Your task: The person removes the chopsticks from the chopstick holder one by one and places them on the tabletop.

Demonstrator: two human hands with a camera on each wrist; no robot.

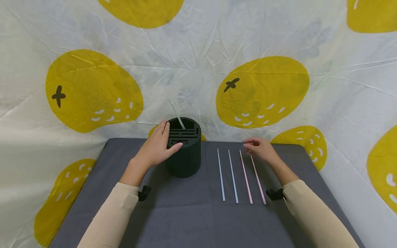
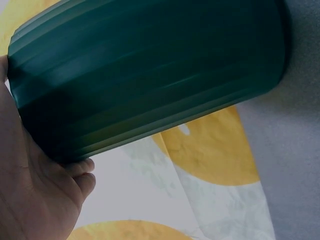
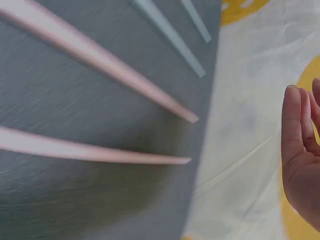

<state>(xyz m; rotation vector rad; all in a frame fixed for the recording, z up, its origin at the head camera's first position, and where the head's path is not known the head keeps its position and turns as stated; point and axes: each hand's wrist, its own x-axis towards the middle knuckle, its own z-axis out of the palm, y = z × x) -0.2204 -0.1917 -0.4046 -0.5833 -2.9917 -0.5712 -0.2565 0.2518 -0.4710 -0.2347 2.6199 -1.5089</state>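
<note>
A dark green utensil holder point(image 1: 183, 162), ribbed round its wall, stands upright with a slotted top. One pale green chopstick point(image 1: 176, 113) leans out of its far opening. My left hand point(image 1: 158, 143) rests on the holder's left rim, fingers extended along the far side and thumb across the front. To the right lie two light blue chopsticks point(image 1: 233, 176) and two pink chopsticks point(image 1: 246, 177), side by side. Just above the far ends of the pink pair hovers my right hand point(image 1: 260, 147), fingers loosely bent and holding nothing; a gap separates it from them in the right wrist view.
A grey cloth point(image 1: 192, 220) covers the table, and its far edge runs just behind the holder and the chopsticks. Behind it hangs a white sheet point(image 1: 186, 75) printed with yellow fruit shapes. Each wrist carries a small black camera mount point(image 1: 144, 193).
</note>
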